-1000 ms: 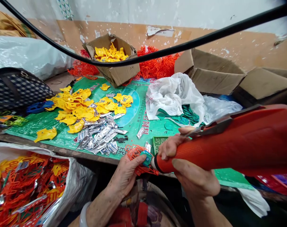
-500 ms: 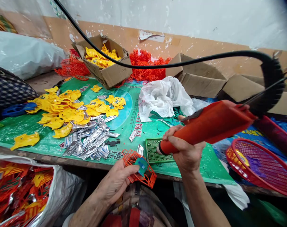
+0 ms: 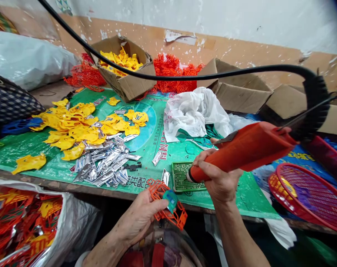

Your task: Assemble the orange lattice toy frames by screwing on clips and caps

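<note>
My left hand (image 3: 142, 213) is closed on an orange plastic frame (image 3: 181, 218), in front of the table edge. Its thumb presses a teal plastic piece (image 3: 170, 200) against the frame. In my right hand (image 3: 221, 181) is a red-orange electric screwdriver (image 3: 243, 148), gripped near its front end. The screwdriver's nose points down over a small green perforated tray (image 3: 181, 188); its bit cannot be made out. Left of the tray lies a silver metal piece (image 3: 165, 176). A pile of similar silver pieces (image 3: 110, 163) and yellow plastic parts (image 3: 76, 129) spreads at the left.
A black cable (image 3: 185, 77) arches across the view to the screwdriver. Cardboard boxes (image 3: 240, 96), a white cloth-like bag (image 3: 193, 111) and orange frames (image 3: 168, 70) stand at the back. A red basket (image 3: 310, 200) is at the right; an open sack (image 3: 74, 211) is at lower left.
My left hand has moved slightly right and down with the orange frame and teal piece. The screwdriver has shifted only a little, its nose still over the green tray.
</note>
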### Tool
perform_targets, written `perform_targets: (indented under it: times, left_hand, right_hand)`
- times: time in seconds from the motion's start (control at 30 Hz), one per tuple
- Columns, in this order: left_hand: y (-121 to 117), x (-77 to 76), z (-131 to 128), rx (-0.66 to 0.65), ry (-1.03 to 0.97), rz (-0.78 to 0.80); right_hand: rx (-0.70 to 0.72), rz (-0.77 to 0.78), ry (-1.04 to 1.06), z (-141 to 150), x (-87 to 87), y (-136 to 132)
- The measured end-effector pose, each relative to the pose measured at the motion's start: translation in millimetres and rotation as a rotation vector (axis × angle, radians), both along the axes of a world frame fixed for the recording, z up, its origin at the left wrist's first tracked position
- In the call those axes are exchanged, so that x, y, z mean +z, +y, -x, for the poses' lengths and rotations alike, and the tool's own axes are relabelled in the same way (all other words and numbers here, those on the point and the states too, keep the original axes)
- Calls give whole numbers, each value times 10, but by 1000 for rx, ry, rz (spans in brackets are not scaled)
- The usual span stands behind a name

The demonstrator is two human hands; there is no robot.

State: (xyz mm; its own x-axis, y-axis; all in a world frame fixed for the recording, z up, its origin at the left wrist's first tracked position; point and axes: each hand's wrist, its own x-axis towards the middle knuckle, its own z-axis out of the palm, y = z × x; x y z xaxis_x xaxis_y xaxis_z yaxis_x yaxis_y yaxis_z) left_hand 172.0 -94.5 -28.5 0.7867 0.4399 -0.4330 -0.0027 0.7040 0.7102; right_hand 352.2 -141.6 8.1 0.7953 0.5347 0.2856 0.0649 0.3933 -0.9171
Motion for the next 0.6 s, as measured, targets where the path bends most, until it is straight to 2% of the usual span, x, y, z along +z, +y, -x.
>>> perform_targets:
  times: [0.33,0.6]
  left_hand:
    - [-13,-12,-15,-22,-14,10]
    - [-16,-58,-12,1,21,-26]
  right_hand:
    - [11,-34,-28,-33,-60,16]
    - [-9,8,-66,-17,-66,13]
